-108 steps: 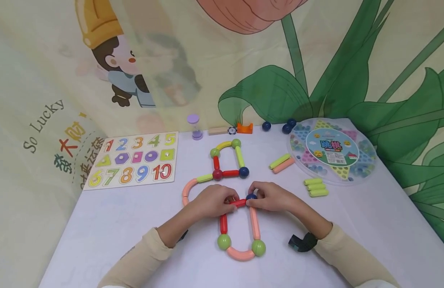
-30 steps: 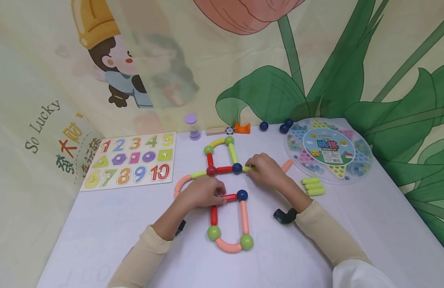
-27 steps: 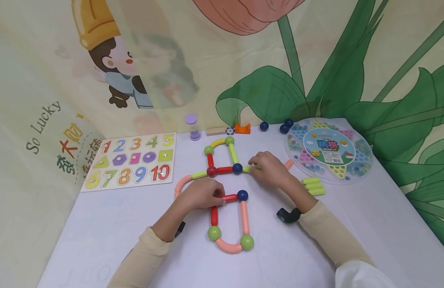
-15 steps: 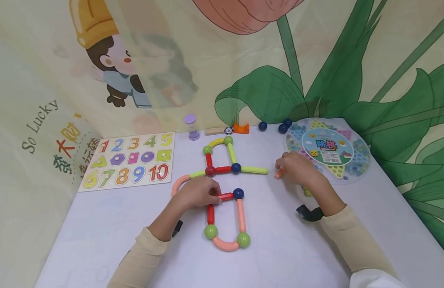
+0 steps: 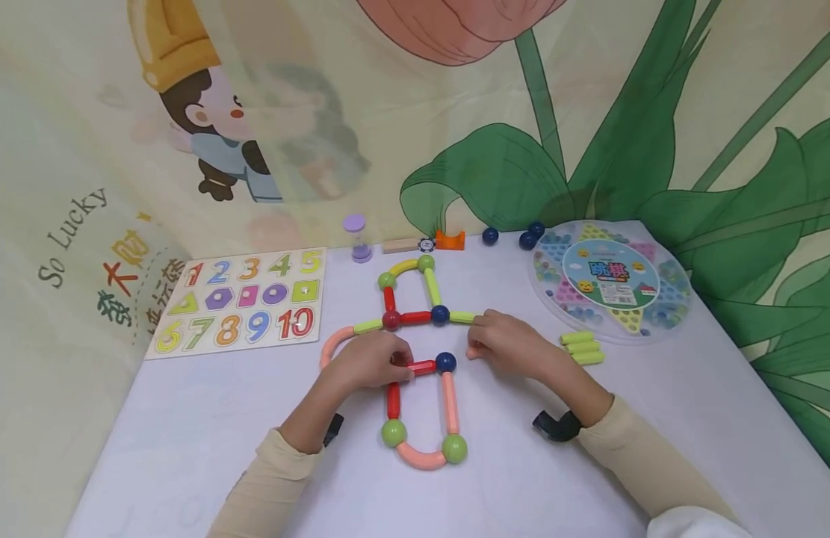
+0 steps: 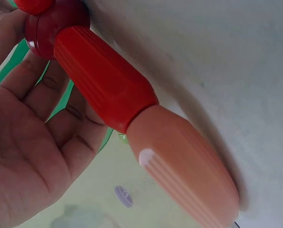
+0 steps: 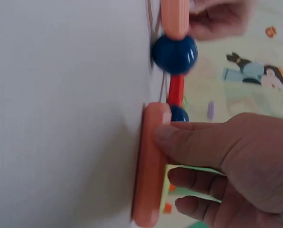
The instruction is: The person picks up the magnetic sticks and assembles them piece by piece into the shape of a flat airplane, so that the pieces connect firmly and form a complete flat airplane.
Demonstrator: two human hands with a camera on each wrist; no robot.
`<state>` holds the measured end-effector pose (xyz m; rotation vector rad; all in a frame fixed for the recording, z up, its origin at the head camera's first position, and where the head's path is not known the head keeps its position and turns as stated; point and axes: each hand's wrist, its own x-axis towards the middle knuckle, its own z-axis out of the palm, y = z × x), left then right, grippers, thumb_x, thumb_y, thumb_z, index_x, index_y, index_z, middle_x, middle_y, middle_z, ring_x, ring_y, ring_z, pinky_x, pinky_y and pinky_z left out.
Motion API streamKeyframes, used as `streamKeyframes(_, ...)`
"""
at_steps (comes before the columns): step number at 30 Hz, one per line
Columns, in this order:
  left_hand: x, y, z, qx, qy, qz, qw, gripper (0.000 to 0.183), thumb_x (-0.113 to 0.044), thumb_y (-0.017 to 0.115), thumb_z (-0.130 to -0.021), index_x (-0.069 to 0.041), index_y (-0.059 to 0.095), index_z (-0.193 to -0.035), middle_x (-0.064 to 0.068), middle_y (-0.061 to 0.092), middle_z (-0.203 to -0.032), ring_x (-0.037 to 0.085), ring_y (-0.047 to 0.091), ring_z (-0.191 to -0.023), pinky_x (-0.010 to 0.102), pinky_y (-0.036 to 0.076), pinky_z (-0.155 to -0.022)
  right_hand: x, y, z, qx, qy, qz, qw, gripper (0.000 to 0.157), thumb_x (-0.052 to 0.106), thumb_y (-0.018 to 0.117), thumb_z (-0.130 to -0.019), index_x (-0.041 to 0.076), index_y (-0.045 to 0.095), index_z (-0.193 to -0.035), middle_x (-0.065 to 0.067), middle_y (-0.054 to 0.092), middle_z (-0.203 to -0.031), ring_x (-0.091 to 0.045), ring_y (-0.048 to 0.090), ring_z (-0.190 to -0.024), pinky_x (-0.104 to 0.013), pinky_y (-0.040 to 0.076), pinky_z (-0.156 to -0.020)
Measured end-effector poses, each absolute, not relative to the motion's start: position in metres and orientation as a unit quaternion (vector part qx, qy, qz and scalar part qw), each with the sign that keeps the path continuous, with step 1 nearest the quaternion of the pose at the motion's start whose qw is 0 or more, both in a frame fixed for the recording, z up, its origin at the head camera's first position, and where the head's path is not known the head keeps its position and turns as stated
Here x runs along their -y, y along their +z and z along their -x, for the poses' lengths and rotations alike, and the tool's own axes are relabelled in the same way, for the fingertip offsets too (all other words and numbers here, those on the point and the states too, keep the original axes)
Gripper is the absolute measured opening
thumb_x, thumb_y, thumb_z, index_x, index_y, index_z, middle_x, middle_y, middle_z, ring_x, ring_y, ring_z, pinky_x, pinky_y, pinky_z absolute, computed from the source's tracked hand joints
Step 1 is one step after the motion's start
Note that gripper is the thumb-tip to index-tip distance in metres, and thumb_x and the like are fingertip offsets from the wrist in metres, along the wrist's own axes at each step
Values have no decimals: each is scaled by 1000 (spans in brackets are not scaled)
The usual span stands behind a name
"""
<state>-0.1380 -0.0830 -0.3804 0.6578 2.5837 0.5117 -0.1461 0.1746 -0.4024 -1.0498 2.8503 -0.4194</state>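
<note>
My left hand (image 5: 374, 360) holds the corner of the lower loop, where a dark red ball (image 6: 61, 26) joins a red magnetic rod (image 6: 106, 78); the head view hides this ball behind the fingers. My right hand (image 5: 512, 345) pinches a straight pink rod (image 7: 152, 166) between thumb and fingers, low over the table. Its tip points toward the blue ball (image 5: 445, 362) at the lower loop's upper right corner, a small gap apart. Above, a light green rod (image 5: 462, 317) runs right from the upper loop's blue ball (image 5: 439, 314), its far end behind my right hand.
Several short light green rods (image 5: 581, 348) lie at right, in front of the round marble board game (image 5: 677, 299). A number puzzle board (image 5: 236, 299) lies left. Loose blue balls (image 5: 490, 236), an hourglass (image 5: 358, 240) and an orange piece (image 5: 450, 240) stand along the back.
My right hand let go of the light green rod at the upper blue ball, took the pink rod from the right and brought it left toward the lower loop. My left hand stayed in place.
</note>
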Motion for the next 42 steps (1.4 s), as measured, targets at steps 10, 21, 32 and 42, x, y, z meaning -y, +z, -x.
streamKeyframes(10,85,-381,137,-935,186,-221,207,21,-31,74,-74,-20,68,-90,-8,55,-69,13,51,-70,24,43,-59,-158,-411,144,-925,-146,350,29,17,19,72,-77,20,67,-93,11,57,-84,-8,42,-80,-22,40,-70)
streamKeyframes(21,88,-383,138,-932,193,-224,208,19,-32,74,-74,-21,68,-89,-7,55,-69,13,51,-70,25,43,-59,-161,-413,151,-920,-186,341,47,19,23,72,-77,23,68,-95,16,56,-86,-4,42,-83,-19,41,-71)
streamKeyframes(32,70,-371,149,-930,180,-285,147,30,-32,69,-78,-19,67,-105,-6,62,-95,10,51,-81,24,45,-68,-208,-386,260,-956,-237,174,4,29,13,60,-86,6,60,-114,-11,55,-110,-26,52,-96,-41,45,-80)
streamKeyframes(42,4,-367,189,-929,57,-351,102,37,-26,69,-79,-18,62,-115,-1,58,-100,13,48,-82,24,44,-67,-196,-409,318,-977,-168,109,78,29,11,53,-89,7,57,-117,-16,50,-114,-31,47,-102,-47,36,-91)
